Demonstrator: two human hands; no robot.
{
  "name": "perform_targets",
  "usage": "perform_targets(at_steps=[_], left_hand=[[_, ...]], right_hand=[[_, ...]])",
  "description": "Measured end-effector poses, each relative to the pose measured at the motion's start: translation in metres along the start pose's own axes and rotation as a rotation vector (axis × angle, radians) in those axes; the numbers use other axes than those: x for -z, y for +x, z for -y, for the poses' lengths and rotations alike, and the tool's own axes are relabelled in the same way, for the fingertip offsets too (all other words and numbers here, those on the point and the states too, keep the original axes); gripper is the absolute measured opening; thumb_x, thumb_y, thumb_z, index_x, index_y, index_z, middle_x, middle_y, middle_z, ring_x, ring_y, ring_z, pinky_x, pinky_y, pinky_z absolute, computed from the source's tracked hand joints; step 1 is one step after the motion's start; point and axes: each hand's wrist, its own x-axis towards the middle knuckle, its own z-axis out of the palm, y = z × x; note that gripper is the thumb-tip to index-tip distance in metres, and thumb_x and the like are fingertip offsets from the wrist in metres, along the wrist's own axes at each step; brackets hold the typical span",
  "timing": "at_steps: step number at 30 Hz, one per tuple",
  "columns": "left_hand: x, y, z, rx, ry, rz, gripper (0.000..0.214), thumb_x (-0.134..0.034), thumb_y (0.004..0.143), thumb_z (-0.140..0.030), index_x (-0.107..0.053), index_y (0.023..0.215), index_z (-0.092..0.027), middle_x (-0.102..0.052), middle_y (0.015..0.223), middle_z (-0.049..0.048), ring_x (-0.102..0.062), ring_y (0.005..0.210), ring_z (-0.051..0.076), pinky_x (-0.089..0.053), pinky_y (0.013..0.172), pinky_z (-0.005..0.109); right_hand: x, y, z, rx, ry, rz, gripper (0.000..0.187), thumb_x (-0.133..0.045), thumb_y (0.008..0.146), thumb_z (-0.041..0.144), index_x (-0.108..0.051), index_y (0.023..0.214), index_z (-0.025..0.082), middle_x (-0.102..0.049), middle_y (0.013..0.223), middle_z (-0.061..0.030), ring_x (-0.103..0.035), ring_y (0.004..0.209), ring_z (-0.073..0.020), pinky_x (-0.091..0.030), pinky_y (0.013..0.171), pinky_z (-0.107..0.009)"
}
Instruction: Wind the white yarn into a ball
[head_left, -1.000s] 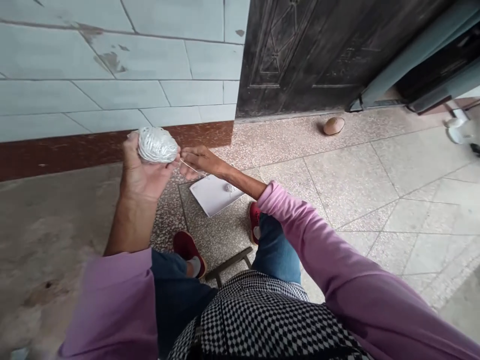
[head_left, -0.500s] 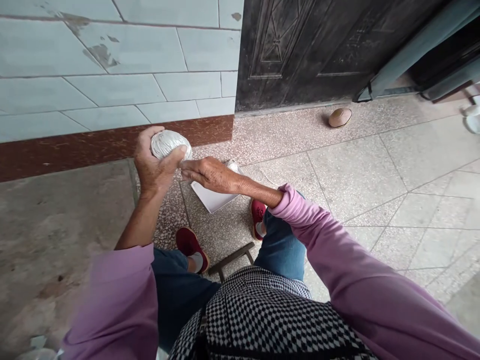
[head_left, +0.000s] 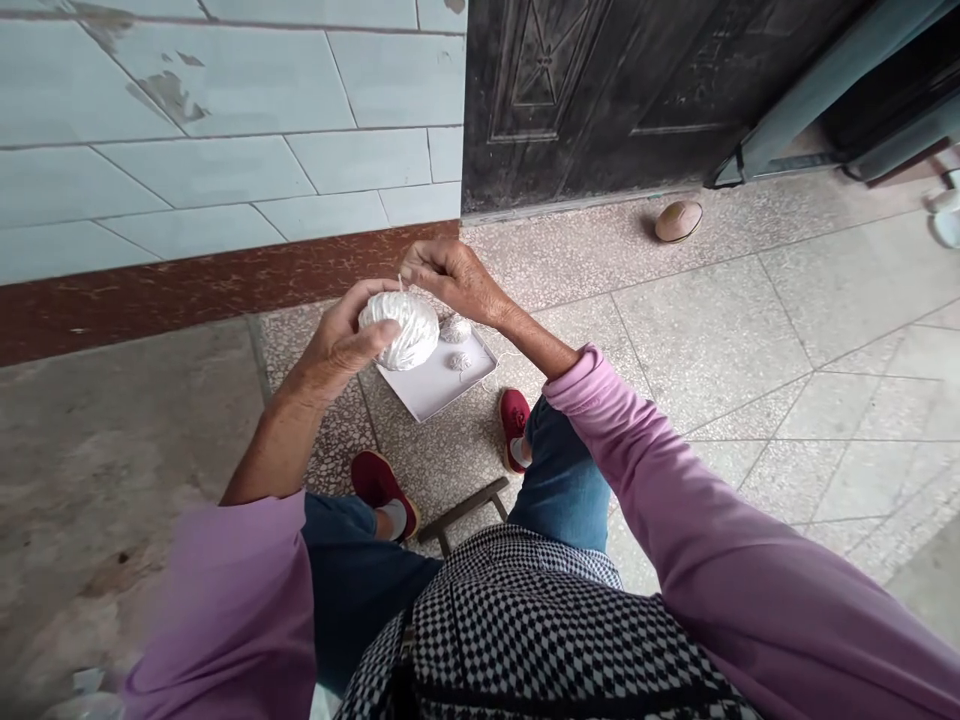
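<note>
1. A terrazzo floor (head_left: 750,350) filled the right and centre of the frame. A pale tiled wall (head_left: 225,150) stood at upper left and a dark panelled door (head_left: 600,90) at upper centre.
2. A seated person in pink sleeves and a checked apron (head_left: 540,640) took up the bottom of the frame, with red shoes (head_left: 379,490) planted on the floor just above.
3. A white tray (head_left: 435,385) lay on the floor at centre, beyond the shoes.
4. The left hand (head_left: 341,345) was held left of centre, above the tray. Its fingers were curled round a ball of white thread (head_left: 401,330), with the thumb pressed across the front (a firm cupping grip, not a loose one).
5. The right hand (head_left: 450,280) sat just above and right of the ball, its fingertips pinched together on a thin strand (head_left: 400,285) rising from the top of the ball. The work looked to be mid-wind, with thread being laid onto the ball. Another turn would likely call for the strand to be kept taut and led round the ball while the left hand steadied or rotated it.
6. Two smaller thread balls (head_left: 455,328) rested on the tray, just right of the big one.
7. A round brownish object (head_left: 678,221) lay near the foot of the door at upper right. What it was could not be told.
</note>
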Motion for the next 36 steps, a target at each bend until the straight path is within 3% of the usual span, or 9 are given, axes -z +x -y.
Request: perform_targets(at_steps=[3,8,13,19,22,24,29,32,36], left_hand=[[0.003,-0.001,0.003,0.080,-0.101,0.005,0.104,-0.118,0.071,-0.086,-0.080,0.140,-0.018,-0.085,0.125,0.0142,-0.073,0.098,0.027,-0.060,0.077,0.034],[0.003,0.002,0.010,0.071,-0.221,-0.045,0.095,-0.124,0.070,-0.063,-0.077,0.140,-0.019,-0.083,0.130,0.0139,-0.076,0.108,0.030,-0.067,0.086,0.037],[0.006,0.011,0.017,0.024,-0.427,-0.165,0.100,-0.130,0.056,-0.048,-0.078,0.138,-0.023,-0.082,0.139,0.0141,-0.079,0.121,0.033,-0.077,0.098,0.044],[0.033,0.034,0.033,-0.130,-0.481,-0.462,0.095,-0.121,0.052,-0.063,-0.068,0.122,-0.026,-0.078,0.133,0.0119,-0.074,0.132,0.037,-0.072,0.128,0.067],[0.045,0.043,0.042,-0.194,-0.262,-0.721,0.114,-0.114,0.039,-0.080,-0.066,0.126,-0.026,-0.071,0.125,0.0092,-0.070,0.123,0.035,-0.067,0.130,0.070],[0.051,0.041,0.043,-0.197,-0.055,-0.782,0.122,-0.111,0.033,-0.082,-0.067,0.131,-0.023,-0.071,0.126,0.0095,-0.068,0.120,0.034,-0.064,0.133,0.071],[0.053,0.013,0.018,-0.009,0.150,-0.418,0.105,-0.118,0.055,-0.060,-0.078,0.141,-0.015,-0.082,0.137,0.0125,-0.072,0.127,0.039,-0.059,0.138,0.072],[0.042,0.001,0.001,0.066,0.127,-0.207,0.097,-0.118,0.065,-0.066,-0.083,0.141,-0.018,-0.087,0.142,0.0126,-0.074,0.132,0.041,-0.061,0.136,0.065],[0.027,-0.006,-0.012,0.141,0.085,-0.036,0.091,-0.118,0.077,-0.065,-0.084,0.149,-0.018,-0.089,0.132,0.0135,-0.078,0.108,0.033,-0.074,0.091,0.044]], right_hand=[[-0.010,0.004,-0.008,-0.025,0.050,0.016,0.041,-0.074,0.128,0.022,-0.068,0.087,0.024,-0.075,0.089,-0.0009,-0.067,0.088,-0.0185,-0.050,0.088,-0.034],[-0.023,0.008,-0.027,0.020,0.085,0.038,0.046,-0.071,0.134,0.029,-0.062,0.089,0.025,-0.068,0.090,0.0003,-0.062,0.089,-0.0198,-0.050,0.090,-0.034],[-0.031,0.011,-0.041,0.065,0.090,0.065,0.051,-0.061,0.138,0.014,-0.053,0.088,0.025,-0.058,0.089,0.0025,-0.056,0.089,-0.0186,-0.048,0.094,-0.032],[-0.062,-0.008,-0.017,0.051,-0.021,0.295,0.038,-0.062,0.135,0.004,-0.071,0.102,0.020,-0.075,0.101,-0.0029,-0.069,0.099,-0.0226,-0.050,0.100,-0.033],[-0.076,-0.023,0.004,0.075,-0.069,0.346,0.036,-0.062,0.137,0.006,-0.073,0.106,0.020,-0.079,0.107,-0.0053,-0.075,0.105,-0.0243,-0.051,0.101,-0.033],[-0.074,-0.029,0.015,0.092,-0.117,0.356,0.033,-0.061,0.139,0.009,-0.075,0.112,0.020,-0.082,0.111,-0.0067,-0.077,0.107,-0.0257,-0.053,0.102,-0.034],[-0.037,-0.026,0.023,0.080,-0.300,0.242,0.028,-0.060,0.140,0.015,-0.080,0.124,0.025,-0.087,0.125,-0.0110,-0.081,0.117,-0.0305,-0.057,0.110,-0.039],[-0.015,-0.023,0.022,0.048,-0.375,0.158,0.024,-0.061,0.139,0.016,-0.079,0.126,0.025,-0.086,0.125,-0.0107,-0.081,0.117,-0.0320,-0.057,0.109,-0.039],[-0.005,-0.022,0.021,0.041,-0.370,0.107,0.025,-0.057,0.139,0.014,-0.076,0.126,0.024,-0.082,0.117,-0.0090,-0.080,0.111,-0.0317,-0.056,0.106,-0.039]])
